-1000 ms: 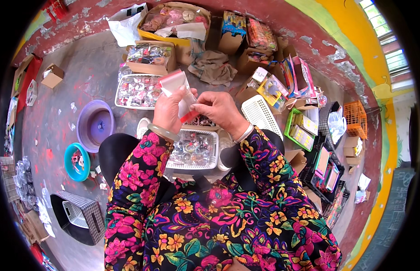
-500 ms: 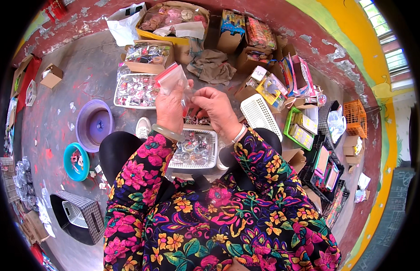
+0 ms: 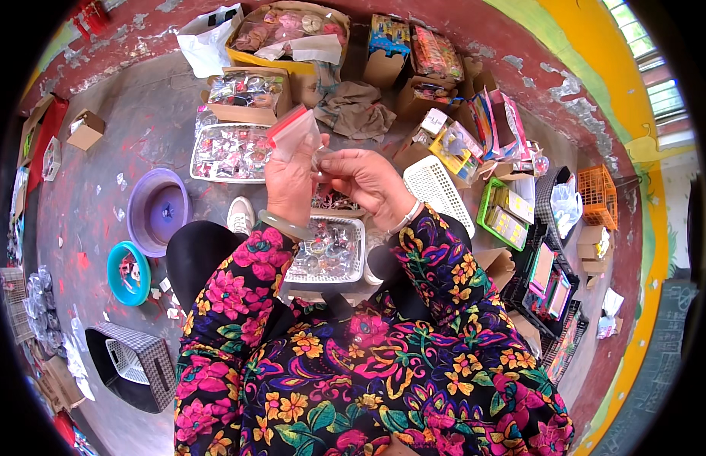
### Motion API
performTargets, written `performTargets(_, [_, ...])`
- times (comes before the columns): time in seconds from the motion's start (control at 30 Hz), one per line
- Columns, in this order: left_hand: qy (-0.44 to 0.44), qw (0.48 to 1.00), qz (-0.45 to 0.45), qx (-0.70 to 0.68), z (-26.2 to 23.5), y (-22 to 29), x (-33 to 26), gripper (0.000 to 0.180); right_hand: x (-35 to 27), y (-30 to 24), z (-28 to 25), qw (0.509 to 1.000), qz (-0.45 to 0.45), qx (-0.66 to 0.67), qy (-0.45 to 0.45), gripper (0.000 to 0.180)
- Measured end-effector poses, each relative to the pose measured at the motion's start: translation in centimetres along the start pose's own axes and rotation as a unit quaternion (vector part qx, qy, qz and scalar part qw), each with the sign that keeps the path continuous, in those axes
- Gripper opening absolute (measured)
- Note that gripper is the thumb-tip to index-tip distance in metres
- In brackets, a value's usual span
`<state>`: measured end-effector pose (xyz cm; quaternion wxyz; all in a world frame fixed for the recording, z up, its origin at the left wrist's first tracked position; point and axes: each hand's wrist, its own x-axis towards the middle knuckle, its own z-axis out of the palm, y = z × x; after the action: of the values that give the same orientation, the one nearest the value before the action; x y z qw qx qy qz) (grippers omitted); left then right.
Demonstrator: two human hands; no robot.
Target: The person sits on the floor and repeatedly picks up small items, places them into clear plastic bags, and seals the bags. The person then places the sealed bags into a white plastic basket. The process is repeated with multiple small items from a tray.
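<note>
In my left hand I grip a clear zip bag with a red strip along its top edge. The fingers of my right hand pinch together close beside it, at the bag's right side; what lies between them is too small or hidden to make out. Below my hands a white plastic basket holds many small clear packets. Partly covered by my hands, a box of small dark and reddish pieces sits just beyond that basket. Another white basket of packed small items stands farther left.
A purple basin and a turquoise basin stand on the left. An upturned white basket, a green tray and black crates line the right. Filled cardboard boxes stand along the far wall.
My right hand has drawn slightly left and its fingers have curled closer together by the bag. The bag in my left hand has shifted a little to the right and tilted.
</note>
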<state>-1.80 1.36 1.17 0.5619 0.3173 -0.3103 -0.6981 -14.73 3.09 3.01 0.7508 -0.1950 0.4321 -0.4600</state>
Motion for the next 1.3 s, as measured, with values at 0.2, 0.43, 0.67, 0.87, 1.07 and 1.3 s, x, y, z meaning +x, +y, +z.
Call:
performTargets(0.2, [-0.004, 1.000, 0.007, -0.008, 0.1, -0.4, 0.4, 0.031, 0.2, 0.8, 0.0, 0.998, -0.065, -0.016, 0.012, 0.016])
performTargets(0.43, [0.012, 0.999, -0.031, -0.023, -0.1, 0.0, 0.1, 0.026, -0.1, 1.7, 1.7, 0.979, -0.146, -0.127, 0.065, 0.016])
performTargets(0.67, [0.008, 0.999, -0.023, -0.047, -0.7, -0.4, 0.4, 0.027, 1.2, 3.2, 0.8, 0.793, -0.391, -0.453, 0.114, 0.013])
performTargets(0.87, [0.043, 0.992, -0.038, -0.108, -1.4, 0.3, 0.9, 0.029, 0.4, 2.9, 1.7, 0.899, -0.288, -0.321, 0.082, 0.015])
performTargets(1.07, [0.058, 0.994, -0.020, -0.095, -2.3, 1.4, 1.6, 0.033, 0.4, 0.8, -0.1, 0.944, -0.182, -0.268, 0.069, 0.016])
performTargets(1.3, [0.054, 0.988, 0.006, -0.143, -2.4, 3.8, 2.0, 0.038, -0.2, -3.0, -3.3, 0.929, -0.174, -0.327, 0.019, 0.014])
